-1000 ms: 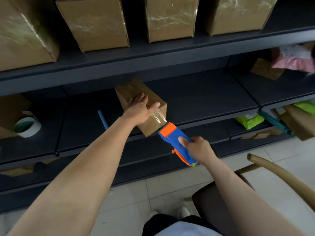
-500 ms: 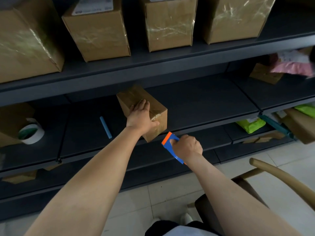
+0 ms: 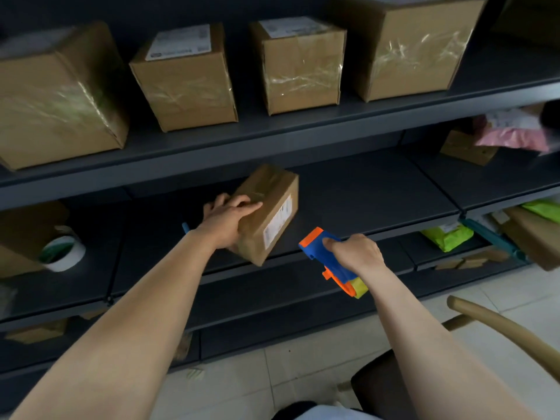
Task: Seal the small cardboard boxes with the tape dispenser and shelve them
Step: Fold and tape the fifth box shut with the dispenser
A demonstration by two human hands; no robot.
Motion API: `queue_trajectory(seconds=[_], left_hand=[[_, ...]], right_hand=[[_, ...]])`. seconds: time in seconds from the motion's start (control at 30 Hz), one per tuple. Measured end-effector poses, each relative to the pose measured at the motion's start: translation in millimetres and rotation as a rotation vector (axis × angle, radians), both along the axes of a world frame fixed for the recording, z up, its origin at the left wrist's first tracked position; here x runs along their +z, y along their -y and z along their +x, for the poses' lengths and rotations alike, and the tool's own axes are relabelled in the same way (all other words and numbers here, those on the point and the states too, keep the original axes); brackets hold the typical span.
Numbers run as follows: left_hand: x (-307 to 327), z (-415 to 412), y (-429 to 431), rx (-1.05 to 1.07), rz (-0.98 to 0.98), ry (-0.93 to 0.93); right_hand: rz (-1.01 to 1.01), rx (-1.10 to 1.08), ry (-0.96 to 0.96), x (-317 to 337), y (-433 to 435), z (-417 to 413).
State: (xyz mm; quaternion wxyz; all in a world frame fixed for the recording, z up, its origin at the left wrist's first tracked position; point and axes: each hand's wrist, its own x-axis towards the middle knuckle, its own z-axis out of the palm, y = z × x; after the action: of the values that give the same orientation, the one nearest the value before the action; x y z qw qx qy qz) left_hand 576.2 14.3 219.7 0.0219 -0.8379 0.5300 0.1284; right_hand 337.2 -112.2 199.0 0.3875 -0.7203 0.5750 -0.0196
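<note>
1. A second ago the tape dispenser (image 3: 321,248) was pressed against the near end of the small box (image 3: 272,192), with clear tape stretched between them. Now they are apart, and the dispenser sits lower and to the right of the box.
2. The right hand (image 3: 357,253) has kept its hold throughout. Its fingers (image 3: 331,242) are wrapped round the dispenser's handle, with the orange nose pointing up and to the left.
3. The box has been turned. Half a second ago it lay flat under the left hand (image 3: 225,221); now it is tipped on a slant, and a white label faces right.
4. The left fingers (image 3: 251,205) are clamped over the box's upper left edge, with the thumb out of sight underneath.
5. The box hangs at the front lip of the middle shelf (image 3: 363,201). I cannot tell whether its lowest corner rests on the shelf.
6. My reading is that one strip has been laid and cut, and the box is being turned either for another seam or to be put away.
7. The upper shelf (image 3: 303,128) already carries taped boxes (image 3: 188,80), and there is bare space on the middle shelf to the right.
</note>
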Motion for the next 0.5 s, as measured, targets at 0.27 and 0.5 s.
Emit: queue_trajectory(seconds=[0.27,0.5], left_hand=[[-2,-11,-7,0.349,-0.321,-0.065],[-3,-5,-10,0.234,-0.155,-0.213]], right_hand=[[0.033,0.032,0.098,19,6,6],[0.132,0.246,0.186,36,13,9]])
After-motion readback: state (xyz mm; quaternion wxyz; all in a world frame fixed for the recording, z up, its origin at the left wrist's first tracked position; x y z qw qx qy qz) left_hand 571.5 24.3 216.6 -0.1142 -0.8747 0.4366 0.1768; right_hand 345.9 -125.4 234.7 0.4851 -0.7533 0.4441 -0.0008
